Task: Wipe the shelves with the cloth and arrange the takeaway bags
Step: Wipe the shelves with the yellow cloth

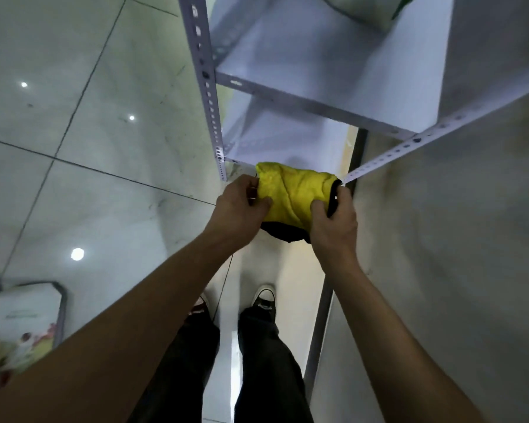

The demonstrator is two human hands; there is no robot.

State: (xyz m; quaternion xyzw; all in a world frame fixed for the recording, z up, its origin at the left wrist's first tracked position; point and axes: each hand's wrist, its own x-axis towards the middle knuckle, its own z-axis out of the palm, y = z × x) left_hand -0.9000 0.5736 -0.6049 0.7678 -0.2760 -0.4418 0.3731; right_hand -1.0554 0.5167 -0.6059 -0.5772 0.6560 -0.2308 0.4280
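A yellow cloth (293, 193) with a dark underside is stretched between both hands in front of a white metal shelf unit. My left hand (242, 206) pinches its left edge. My right hand (333, 221) grips its right edge, fingers curled round the fabric. The cloth hangs just before the front edge of the lower shelf (272, 138). An upper shelf (318, 68) lies above it. A white bag with a green trim (370, 7) sits at the back of the upper shelf, partly cut off by the frame's top.
Perforated grey uprights (208, 87) frame the shelf unit on the left and right. A plain wall (471, 239) runs along the right. Glossy floor tiles (74, 148) spread to the left. A printed sign (19, 325) stands at the lower left. My feet (263, 300) stand below.
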